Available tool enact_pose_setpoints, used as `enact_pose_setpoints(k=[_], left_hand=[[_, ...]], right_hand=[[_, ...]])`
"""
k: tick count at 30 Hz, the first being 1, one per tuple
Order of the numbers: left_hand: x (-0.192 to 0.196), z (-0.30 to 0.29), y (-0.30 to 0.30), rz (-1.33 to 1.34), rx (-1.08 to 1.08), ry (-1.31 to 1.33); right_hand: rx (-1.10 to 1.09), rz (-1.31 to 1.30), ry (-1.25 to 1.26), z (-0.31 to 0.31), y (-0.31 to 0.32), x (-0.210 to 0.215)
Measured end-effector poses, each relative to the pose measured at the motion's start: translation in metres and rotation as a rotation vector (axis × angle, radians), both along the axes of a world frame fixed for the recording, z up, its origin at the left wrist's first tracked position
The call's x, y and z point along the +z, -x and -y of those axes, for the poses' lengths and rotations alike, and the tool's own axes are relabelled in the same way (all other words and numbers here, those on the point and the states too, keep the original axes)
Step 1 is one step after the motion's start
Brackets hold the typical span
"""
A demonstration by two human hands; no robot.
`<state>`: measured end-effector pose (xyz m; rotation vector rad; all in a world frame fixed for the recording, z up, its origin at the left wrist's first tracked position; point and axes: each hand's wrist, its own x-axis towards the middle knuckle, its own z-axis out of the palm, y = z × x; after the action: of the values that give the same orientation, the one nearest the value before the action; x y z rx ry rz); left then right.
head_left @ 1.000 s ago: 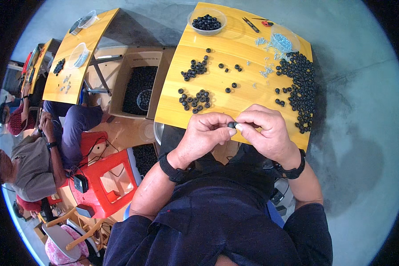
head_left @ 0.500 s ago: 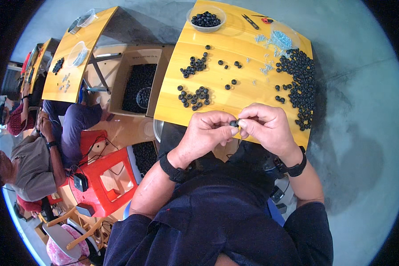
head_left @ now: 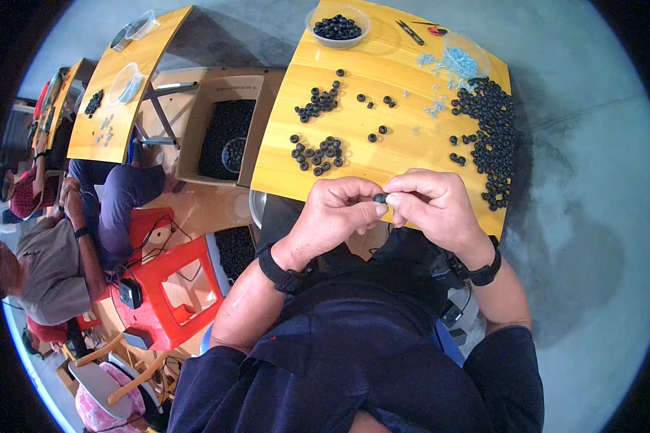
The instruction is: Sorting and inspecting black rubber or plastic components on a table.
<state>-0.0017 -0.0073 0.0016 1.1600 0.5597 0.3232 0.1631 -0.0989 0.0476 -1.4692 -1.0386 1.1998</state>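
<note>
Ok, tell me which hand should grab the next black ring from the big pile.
Probably the right hand: the big pile of black rings lies along the table's right edge, just beyond it. The left hand sits farther away; both pinch one small black ring.

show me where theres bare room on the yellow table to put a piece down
Bare wood lies between the two left clusters of black rings and the big pile along the right edge, just beyond both hands. Crowded: the far right corner, with small clear parts.

Small assembly workshop: yellow wooden tabletops (head_left: 383,155) in a row on bare concrete floor (head_left: 578,238), loose small black rubber rings (head_left: 492,130) heaped along the right edge, other seated workers (head_left: 47,267) at neighbouring tables.
</note>
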Motion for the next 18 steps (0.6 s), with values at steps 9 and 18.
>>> enact_pose_setpoints(k=[9,18], left_hand=[[0.005,0.0,-0.001,-0.011,0.007,-0.012],[0.004,0.0,0.0,-0.015,-0.016,0.002]], right_hand=[[0.024,-0.086,0.04,-0.002,-0.009,-0.005],[0.051,-0.358,0.173,-0.003,-0.012,-0.009]])
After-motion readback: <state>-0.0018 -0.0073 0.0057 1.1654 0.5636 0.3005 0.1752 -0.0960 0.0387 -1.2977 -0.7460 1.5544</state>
